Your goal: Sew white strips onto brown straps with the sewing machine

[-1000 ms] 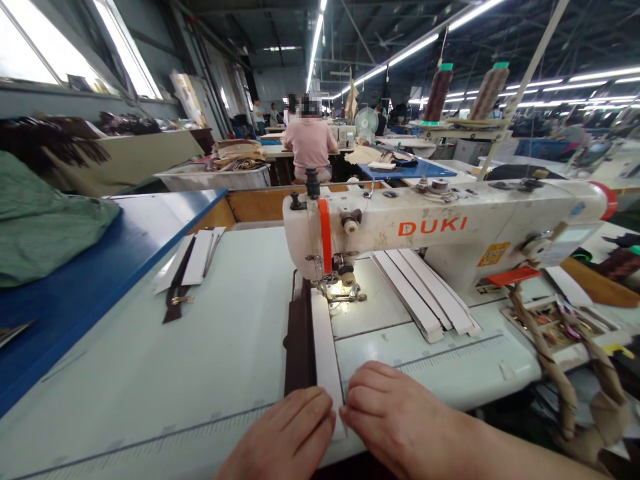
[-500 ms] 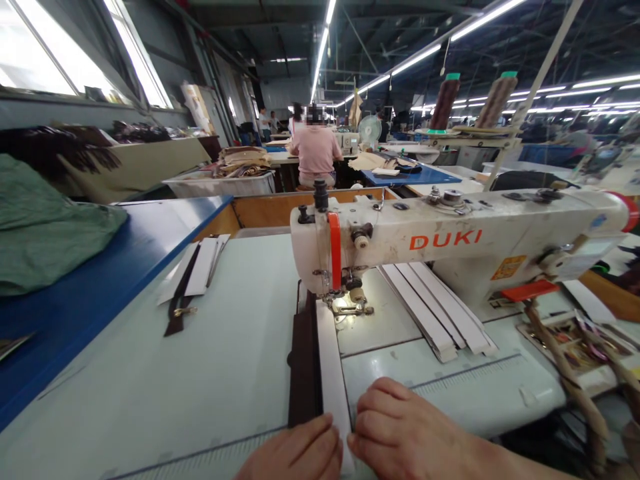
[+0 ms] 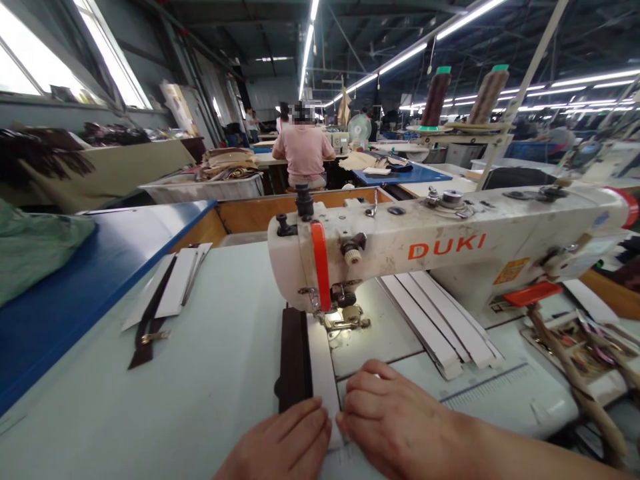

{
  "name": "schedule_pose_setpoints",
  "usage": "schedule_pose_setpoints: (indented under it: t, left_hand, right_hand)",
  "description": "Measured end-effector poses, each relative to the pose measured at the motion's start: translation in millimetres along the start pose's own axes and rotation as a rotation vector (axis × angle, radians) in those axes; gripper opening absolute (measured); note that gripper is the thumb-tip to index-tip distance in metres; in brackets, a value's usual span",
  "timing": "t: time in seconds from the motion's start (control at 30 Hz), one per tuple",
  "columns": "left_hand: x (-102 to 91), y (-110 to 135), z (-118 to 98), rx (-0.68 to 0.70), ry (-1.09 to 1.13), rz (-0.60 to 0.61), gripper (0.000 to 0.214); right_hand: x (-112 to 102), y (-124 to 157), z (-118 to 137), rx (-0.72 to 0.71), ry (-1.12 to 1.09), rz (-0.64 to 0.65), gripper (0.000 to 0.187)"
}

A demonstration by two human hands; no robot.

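A long white strip (image 3: 324,377) lies along a dark brown strip (image 3: 294,357), their far ends under the needle area of a white sewing machine (image 3: 380,233). My left hand (image 3: 287,440) rests over the near part of both strips, fingers together, its fingertips gripping the white one. Curled fingers of my right hand (image 3: 390,417) pinch the white strip's right edge near its end, close beside the left fingertips. Both thumbs are mostly hidden. The metal presser foot and guide (image 3: 345,319) sit lit at the far end of the strips.
White strips (image 3: 425,320) lie stacked under the machine arm. At left lie more white strips (image 3: 176,283) and a dark zipper with a metal pull (image 3: 153,338). A parts tray (image 3: 580,353) is at right, thread cones (image 3: 490,97) behind. A person in pink (image 3: 305,153) sits ahead.
The view has shifted a little. The strips have slid farther toward the needle, and both hands have moved forward with them, leaving less strip between hands and presser foot.
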State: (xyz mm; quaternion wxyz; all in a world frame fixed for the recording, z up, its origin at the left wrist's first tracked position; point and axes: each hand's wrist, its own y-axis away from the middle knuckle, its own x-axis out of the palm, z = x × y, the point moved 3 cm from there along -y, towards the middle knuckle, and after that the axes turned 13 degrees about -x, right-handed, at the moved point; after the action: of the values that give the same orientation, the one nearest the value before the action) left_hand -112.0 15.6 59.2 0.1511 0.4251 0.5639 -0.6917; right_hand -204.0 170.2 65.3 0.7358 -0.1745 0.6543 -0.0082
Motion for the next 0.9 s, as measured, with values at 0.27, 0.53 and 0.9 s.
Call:
schedule_pose_setpoints:
  t: [0.27, 0.53, 0.9]
  left_hand:
    - [21.0, -4, 32, -0.044, -0.025, 0.029, 0.038]
    - [25.3, -31, 59, -0.001, -0.056, 0.115, 0.033]
    - [55.0, -35, 101, -0.157, -0.025, 0.323, 0.036]
  right_hand:
    - [5, -11, -31, 0.06, 0.005, -0.042, 0.016]
    - [10, -22, -52, 0.218, 0.088, -0.138, 0.017]
    - [15, -23, -57, 0.273, 0.103, -0.18, 0.02]
